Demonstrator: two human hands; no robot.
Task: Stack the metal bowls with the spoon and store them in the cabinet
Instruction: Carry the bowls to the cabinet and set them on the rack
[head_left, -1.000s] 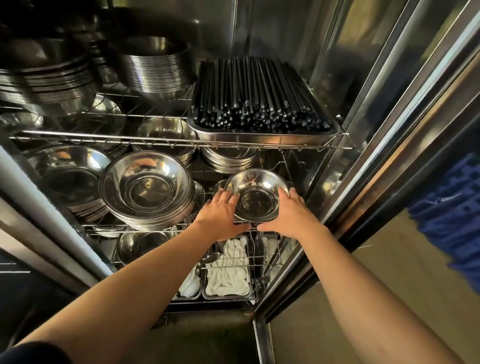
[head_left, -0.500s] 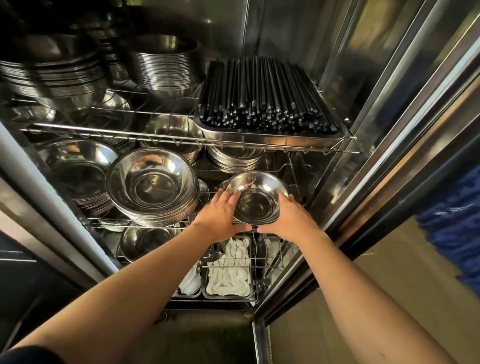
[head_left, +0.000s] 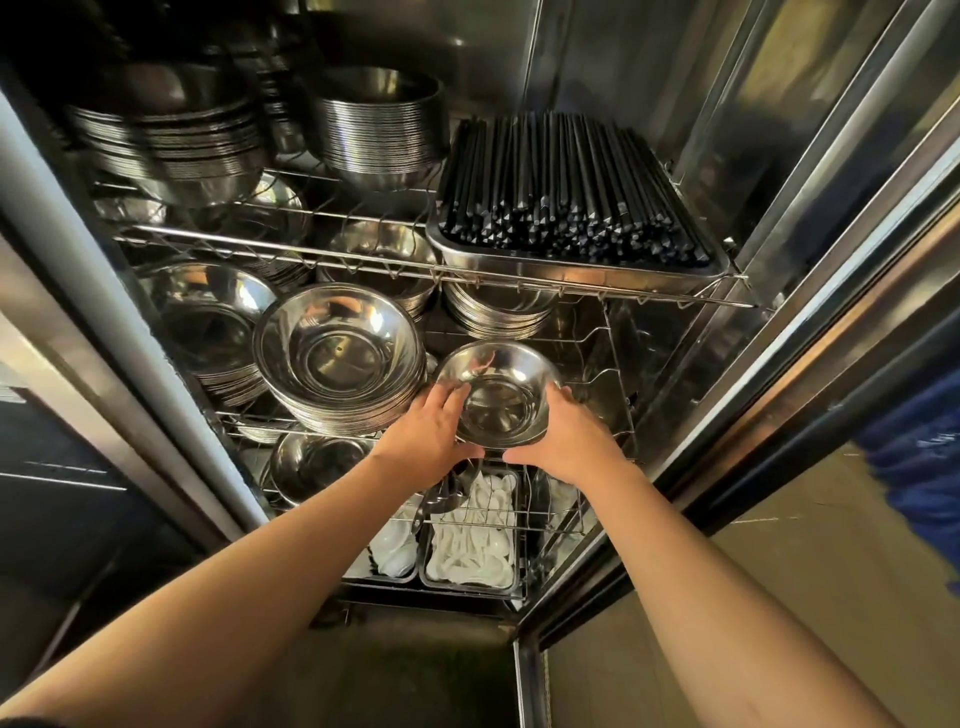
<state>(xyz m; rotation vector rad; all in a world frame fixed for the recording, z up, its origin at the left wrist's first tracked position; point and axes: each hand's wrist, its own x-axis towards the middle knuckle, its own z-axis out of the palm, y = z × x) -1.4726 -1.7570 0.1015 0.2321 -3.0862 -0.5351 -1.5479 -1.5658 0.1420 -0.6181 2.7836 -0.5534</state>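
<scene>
A small stack of shiny metal bowls (head_left: 500, 395) sits at the front right of the middle wire shelf (head_left: 618, 395) inside the open steel cabinet. My left hand (head_left: 431, 431) clasps its left side and my right hand (head_left: 566, 436) clasps its right side, fingers curled round the rim. No spoon shows in the top bowl. Just left of it stands a taller stack of larger metal bowls (head_left: 337, 358).
The top wire shelf holds a steel tray of black chopsticks (head_left: 571, 197) and more bowl stacks (head_left: 379, 124). Below, trays of white plastic spoons (head_left: 478, 540) and another bowl (head_left: 317, 462) lie on the bottom shelf. The cabinet's door frame (head_left: 810, 291) runs along the right.
Both hands stay on the small bowl stack, which has shifted slightly deeper onto the middle shelf. The camera has moved a little, so the cabinet sits further right in view.
</scene>
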